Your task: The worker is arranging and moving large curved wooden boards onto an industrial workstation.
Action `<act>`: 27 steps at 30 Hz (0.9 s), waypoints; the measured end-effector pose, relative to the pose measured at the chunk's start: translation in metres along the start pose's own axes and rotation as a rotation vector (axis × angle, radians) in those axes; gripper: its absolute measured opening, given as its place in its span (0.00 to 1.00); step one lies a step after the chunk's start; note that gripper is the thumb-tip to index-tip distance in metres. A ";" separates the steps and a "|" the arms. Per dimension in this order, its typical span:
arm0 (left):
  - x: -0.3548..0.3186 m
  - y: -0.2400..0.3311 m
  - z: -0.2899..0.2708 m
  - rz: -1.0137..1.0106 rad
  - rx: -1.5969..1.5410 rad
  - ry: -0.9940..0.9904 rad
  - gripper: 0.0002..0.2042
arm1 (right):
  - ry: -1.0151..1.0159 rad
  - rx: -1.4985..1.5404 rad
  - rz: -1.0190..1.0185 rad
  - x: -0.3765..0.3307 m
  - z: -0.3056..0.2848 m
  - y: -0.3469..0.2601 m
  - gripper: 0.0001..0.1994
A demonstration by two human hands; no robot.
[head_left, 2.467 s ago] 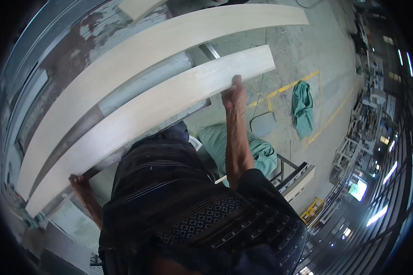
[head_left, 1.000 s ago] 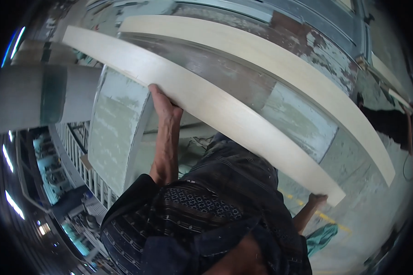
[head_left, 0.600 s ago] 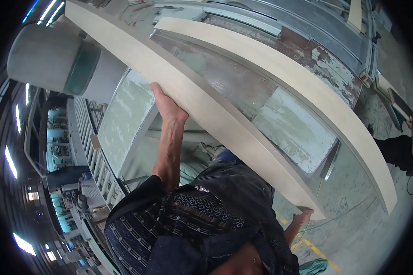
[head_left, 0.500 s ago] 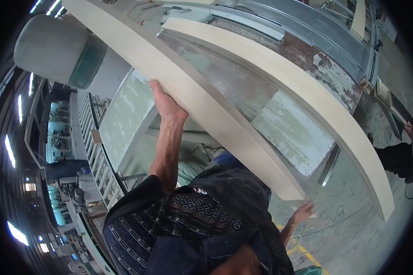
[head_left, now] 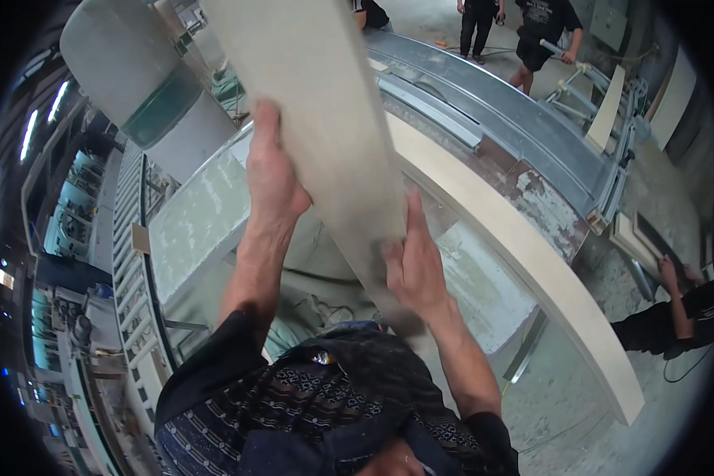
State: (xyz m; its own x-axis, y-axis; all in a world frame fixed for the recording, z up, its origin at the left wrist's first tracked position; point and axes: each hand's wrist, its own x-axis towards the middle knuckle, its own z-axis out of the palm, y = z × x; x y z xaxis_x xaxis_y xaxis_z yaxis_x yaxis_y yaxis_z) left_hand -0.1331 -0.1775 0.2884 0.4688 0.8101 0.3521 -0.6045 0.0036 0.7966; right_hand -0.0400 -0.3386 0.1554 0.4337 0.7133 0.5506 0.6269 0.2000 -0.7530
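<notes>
A long pale wooden board (head_left: 329, 127) rises at a slant in front of my body, its far end running out of the top of the picture. Along its left edge my left hand (head_left: 274, 178) grips it, thumb up on the face. My right hand (head_left: 420, 274) holds the opposite edge near the lower end, one finger stretched along it; its other fingers are partly hidden or blurred. Beyond, a second curved wooden board (head_left: 531, 218) lies across the worn machine table (head_left: 476, 282), its near end sticking out over the floor.
Left are a roller conveyor (head_left: 135, 309), a pale green tabletop (head_left: 202, 210) and a large grey-green machine housing (head_left: 135, 71). A metal sliding table (head_left: 508, 103) spans the back. At right a co-worker (head_left: 678, 317) holds boards (head_left: 639, 242); other people stand at the back.
The board in my hands has swung more upright and closer. My right hand has moved from its lower end up onto the right edge. More of the background people now show.
</notes>
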 end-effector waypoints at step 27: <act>-0.141 -0.021 -0.009 0.103 0.831 -0.741 0.26 | 1.181 -0.197 -0.176 0.002 -0.243 -0.102 0.31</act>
State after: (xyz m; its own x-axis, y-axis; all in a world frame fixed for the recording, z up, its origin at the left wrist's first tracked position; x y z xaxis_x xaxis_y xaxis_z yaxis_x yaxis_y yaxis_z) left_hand -0.1923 -0.2863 0.2173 0.8769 0.2330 0.4205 -0.1746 -0.6606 0.7301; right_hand 0.0540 -0.5205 0.3207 0.5915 -0.3866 0.7075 0.7802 0.0533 -0.6232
